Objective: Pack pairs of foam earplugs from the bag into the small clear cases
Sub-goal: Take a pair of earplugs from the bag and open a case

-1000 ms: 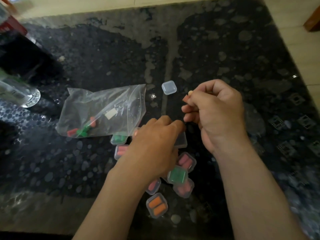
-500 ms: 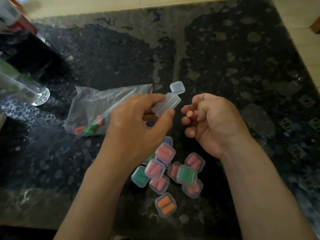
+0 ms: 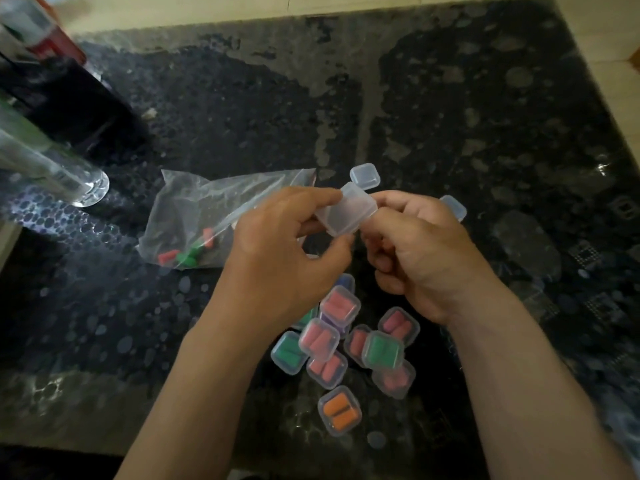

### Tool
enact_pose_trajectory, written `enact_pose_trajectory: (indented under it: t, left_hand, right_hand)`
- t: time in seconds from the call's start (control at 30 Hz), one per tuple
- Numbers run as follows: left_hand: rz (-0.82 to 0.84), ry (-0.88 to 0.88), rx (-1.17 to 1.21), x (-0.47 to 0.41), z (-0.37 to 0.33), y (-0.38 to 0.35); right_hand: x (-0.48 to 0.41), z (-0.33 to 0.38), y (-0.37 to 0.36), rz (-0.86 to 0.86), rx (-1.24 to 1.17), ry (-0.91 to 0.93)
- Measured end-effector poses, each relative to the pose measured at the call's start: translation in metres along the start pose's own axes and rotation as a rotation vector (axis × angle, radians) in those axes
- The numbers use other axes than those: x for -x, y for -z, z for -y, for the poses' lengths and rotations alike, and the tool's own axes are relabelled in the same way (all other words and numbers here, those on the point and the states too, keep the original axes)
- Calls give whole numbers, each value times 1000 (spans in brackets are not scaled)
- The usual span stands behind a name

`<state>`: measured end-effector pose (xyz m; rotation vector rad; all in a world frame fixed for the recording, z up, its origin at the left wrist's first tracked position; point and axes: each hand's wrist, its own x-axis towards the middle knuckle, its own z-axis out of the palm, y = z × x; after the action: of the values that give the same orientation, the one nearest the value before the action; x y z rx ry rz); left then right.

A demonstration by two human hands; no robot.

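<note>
At far left we note a glass (image 3: 74, 181). Next lies the bag (image 3: 207, 206), with a few red and green earplugs (image 3: 187, 256) inside. The left hand (image 3: 284, 258) pinches the clear case (image 3: 349, 213) above the table. The right hand (image 3: 419, 258), fingers curled, pinches its other end. Both wrists partly cover the pile of filled cases (image 3: 346, 341). An empty case (image 3: 364, 174) lies just beyond. The table (image 3: 485, 116) is dark, speckled and glossy, with pale floor (image 3: 207, 12) behind. Half a second ago only the left hand held the case.
</note>
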<state>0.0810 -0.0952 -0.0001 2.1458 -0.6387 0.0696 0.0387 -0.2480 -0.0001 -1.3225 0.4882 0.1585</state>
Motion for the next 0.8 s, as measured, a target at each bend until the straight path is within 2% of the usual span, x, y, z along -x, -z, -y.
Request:
enact_pose_trajectory:
  t: [0.17,0.23,0.47,0.67,0.8]
  left_hand:
    - [-30,-114,-103,1,2,-4]
    - [-26,-152,-71,1,2,-5]
    - [-32,-114,93,1,-4,-3]
    - [-90,94,416,1,-17,0]
    - [1,245,540,-1,-16,2]
  right_hand:
    - [-1,-1,2,7,-25,17]
    - [-2,-1,3,-6,-38,13]
    - [1,4,5,-20,-127,11]
    - [0,3,3,0,-105,12]
    - [-1,0,2,40,-37,64]
